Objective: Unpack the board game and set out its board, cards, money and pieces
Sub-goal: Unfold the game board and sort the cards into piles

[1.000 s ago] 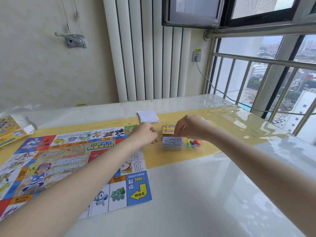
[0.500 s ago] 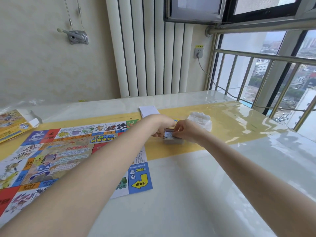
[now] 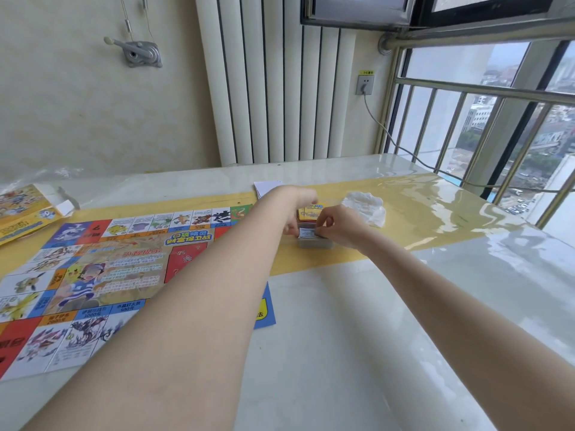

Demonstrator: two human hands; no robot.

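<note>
The colourful game board [image 3: 102, 275] lies flat on the left half of the table. Just past its right edge sits a small stack of play money [image 3: 306, 234]. My left hand [image 3: 294, 209] holds the stack's left end, and my right hand [image 3: 337, 225] pinches its right end with curled fingers. Behind the stack lie yellow cards [image 3: 309, 211], partly hidden by my hands. A white stack of cards [image 3: 264, 187] rests farther back. The coloured pieces are hidden behind my right hand.
A crumpled clear plastic wrapper [image 3: 367, 208] lies right of my hands. The yellow game box [image 3: 21, 213] sits at the far left edge. A radiator [image 3: 273, 88] and a window railing [image 3: 485, 126] bound the glossy table [image 3: 357, 337] at the back and right.
Both hands have closed in on the money stack and now hold it from either end. The view has shifted, bringing the plastic wrapper into sight.
</note>
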